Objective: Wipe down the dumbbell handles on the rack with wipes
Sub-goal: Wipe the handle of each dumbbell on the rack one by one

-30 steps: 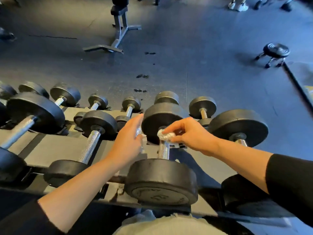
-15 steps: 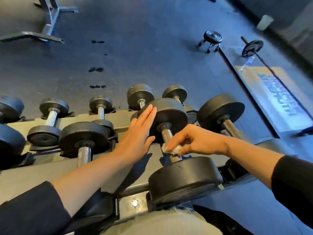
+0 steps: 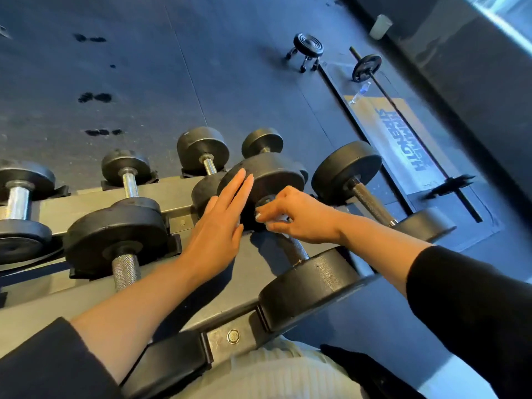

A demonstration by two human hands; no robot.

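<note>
Below the camera, a grey metal dumbbell rack is seen stretching across the view on a dark rubber gym floor, and every other place is given relative to it. Several black dumbbells are laid on the rack, and the one being wiped is set near its right end, with one head at the rack's far side and the other at the near edge. Another dumbbell is laid just to its right, and a third well to its left. Beyond the rack's right end, a barbell is seen on a platform on the floor. The left hand is held open with straight fingers, pressed flat against the side of the far head. The right hand is curled over the top of the knurled handle, close to the far head, and a crumpled white wipe is pinched in its fingers against the metal, mostly hidden beneath them.
</note>
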